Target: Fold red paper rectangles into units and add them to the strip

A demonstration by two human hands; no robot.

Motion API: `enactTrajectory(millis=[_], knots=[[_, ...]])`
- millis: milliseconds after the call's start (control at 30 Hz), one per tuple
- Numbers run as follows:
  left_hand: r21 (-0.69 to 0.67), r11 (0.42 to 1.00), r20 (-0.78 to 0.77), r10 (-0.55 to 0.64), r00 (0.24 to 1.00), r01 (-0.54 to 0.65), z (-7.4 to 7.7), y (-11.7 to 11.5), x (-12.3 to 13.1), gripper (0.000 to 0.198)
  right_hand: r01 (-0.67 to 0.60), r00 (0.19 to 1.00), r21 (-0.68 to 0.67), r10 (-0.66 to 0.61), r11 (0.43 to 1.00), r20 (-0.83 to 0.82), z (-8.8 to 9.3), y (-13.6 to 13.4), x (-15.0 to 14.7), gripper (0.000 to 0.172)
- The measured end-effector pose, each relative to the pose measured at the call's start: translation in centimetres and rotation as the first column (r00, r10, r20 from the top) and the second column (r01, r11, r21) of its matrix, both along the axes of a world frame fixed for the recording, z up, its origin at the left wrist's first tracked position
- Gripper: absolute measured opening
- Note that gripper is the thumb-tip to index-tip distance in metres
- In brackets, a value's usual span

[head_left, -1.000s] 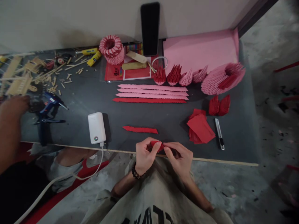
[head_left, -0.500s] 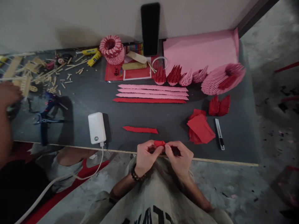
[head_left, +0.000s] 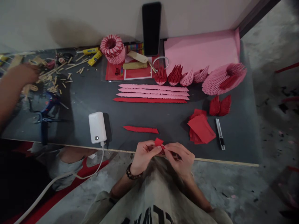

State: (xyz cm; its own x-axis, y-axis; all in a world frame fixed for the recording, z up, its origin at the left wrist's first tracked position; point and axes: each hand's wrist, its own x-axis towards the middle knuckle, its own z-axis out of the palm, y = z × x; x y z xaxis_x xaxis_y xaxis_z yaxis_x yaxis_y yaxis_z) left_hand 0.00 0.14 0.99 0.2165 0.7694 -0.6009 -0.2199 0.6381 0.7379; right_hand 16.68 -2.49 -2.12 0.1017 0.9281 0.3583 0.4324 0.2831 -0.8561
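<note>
A small folded piece of red paper (head_left: 158,142) is pinched between my two hands at the table's front edge. My left hand (head_left: 146,155), with a beaded bracelet at its wrist, grips the paper between thumb and fingers. My right hand (head_left: 179,158) closes its thumb and forefinger on the paper's right end. Just beyond my hands lies a short red strip of interlocked folded paper (head_left: 141,129). To the right is a pile of red paper slips (head_left: 201,127), with a box cutter (head_left: 220,133) beside it.
Three long pink strips (head_left: 153,90) and a red strip (head_left: 150,100) lie mid-table. Behind stand a pink paper vase (head_left: 112,49), a folded pink body (head_left: 224,79) and a phone (head_left: 151,29). Left are a power bank (head_left: 97,127), glue gun (head_left: 46,115) and a co-worker's hand (head_left: 26,74).
The red paper in my fingers has turned, and a flat flap now stands up from it. My right fingers have shifted slightly. The co-worker's hand has moved right and away over the wooden scraps.
</note>
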Motion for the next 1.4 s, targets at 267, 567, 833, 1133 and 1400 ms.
enactTrajectory(millis=[267,567,833,1133,1400], knots=[[-0.013,0.996,0.05,-0.092,0.994,0.093,0.6,0.7,-0.8,0.039,-0.331,0.911,0.166,0.269,0.929,0.314,-0.4,0.2,3.4,0.039],[0.098,0.988,-0.106,-0.112,0.988,0.122,0.3,0.0,-1.0,0.036,-0.157,0.982,0.024,0.154,0.987,0.111,0.0,0.0,2.0,0.036],[0.195,0.975,-0.283,-0.046,0.958,0.105,0.5,-0.2,-0.2,0.031,-0.075,0.991,-0.242,0.046,0.967,-0.125,0.9,0.3,0.2,0.007],[0.374,0.927,-0.277,0.086,0.957,0.025,0.0,-0.3,0.7,0.023,0.056,0.993,-0.194,-0.076,0.979,-0.094,1.0,-0.3,-1.1,0.008],[0.324,0.943,-0.389,0.055,0.92,0.081,-0.1,-0.2,0.6,0.025,0.049,0.976,-0.322,-0.113,0.946,-0.184,0.3,-0.7,-1.5,0.011]])
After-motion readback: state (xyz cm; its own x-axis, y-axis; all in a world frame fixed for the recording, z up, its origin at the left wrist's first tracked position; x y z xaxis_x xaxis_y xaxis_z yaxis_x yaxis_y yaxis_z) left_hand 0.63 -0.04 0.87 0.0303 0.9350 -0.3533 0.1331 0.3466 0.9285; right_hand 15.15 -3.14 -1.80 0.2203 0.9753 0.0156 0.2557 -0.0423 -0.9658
